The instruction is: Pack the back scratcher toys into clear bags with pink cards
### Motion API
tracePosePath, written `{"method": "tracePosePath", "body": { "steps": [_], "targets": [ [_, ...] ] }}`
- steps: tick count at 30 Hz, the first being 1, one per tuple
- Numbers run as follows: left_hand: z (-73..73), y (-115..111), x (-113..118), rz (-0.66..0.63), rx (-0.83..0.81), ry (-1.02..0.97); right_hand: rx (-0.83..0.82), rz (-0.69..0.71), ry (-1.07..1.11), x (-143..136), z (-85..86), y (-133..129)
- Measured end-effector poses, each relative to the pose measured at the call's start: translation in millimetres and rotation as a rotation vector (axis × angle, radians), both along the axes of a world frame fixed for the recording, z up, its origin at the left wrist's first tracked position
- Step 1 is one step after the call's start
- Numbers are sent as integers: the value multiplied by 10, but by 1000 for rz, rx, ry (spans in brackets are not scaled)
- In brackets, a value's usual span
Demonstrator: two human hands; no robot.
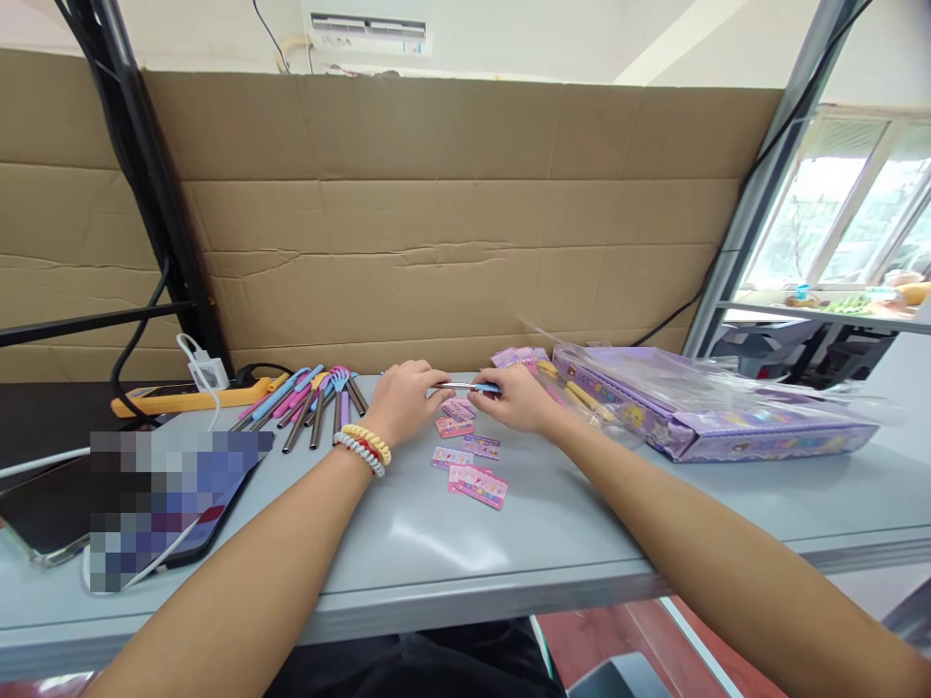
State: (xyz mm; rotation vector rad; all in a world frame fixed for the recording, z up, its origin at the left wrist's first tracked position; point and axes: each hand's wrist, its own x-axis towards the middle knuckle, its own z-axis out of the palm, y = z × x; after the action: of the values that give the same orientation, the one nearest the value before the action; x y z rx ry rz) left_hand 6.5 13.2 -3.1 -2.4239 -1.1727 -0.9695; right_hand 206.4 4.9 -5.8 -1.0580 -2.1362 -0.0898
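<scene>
My left hand (pixel 405 399), with beaded bracelets at the wrist, and my right hand (pixel 515 396) face each other above the table. Between them lies a thin pen (pixel 463 386), dark and silvery on the left, blue on the right; the fingers of both hands pinch its two ends. Below and nearer me, several small pink and purple cards (pixel 480 485) are scattered on the grey table (pixel 553 523). Left of my left hand is a pile of colourful pens (pixel 312 396) with metallic barrels.
At right sits a purple box (pixel 756 431) under clear plastic, beside bagged yellow and pink items (pixel 582 396). A phone (pixel 218 514) with a white cable, a dark device (pixel 48 504) and a yellow power strip (pixel 193 397) are at left. Cardboard (pixel 451 223) stands behind.
</scene>
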Motion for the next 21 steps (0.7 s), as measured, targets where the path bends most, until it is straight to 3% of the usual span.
{"method": "tracePosePath", "body": {
  "steps": [3, 9, 14, 17, 21],
  "targets": [
    [-41, 18, 8, -7, -123, 16, -46, 1, 4, 58, -26, 61],
    [-51, 18, 28, 51, -185, 68, -83, -69, 42, 140, -14, 126],
    [-35, 14, 9, 57, -259, 75, -265, -25, 172, 156, 17, 105],
    [-40, 13, -1, 41, -265, 63, -374, 24, 350, 120, 19, 84],
    [-24, -20, 28, -10, -218, 26, -458, 201, 731, 31, 27, 63]
  ]
}}
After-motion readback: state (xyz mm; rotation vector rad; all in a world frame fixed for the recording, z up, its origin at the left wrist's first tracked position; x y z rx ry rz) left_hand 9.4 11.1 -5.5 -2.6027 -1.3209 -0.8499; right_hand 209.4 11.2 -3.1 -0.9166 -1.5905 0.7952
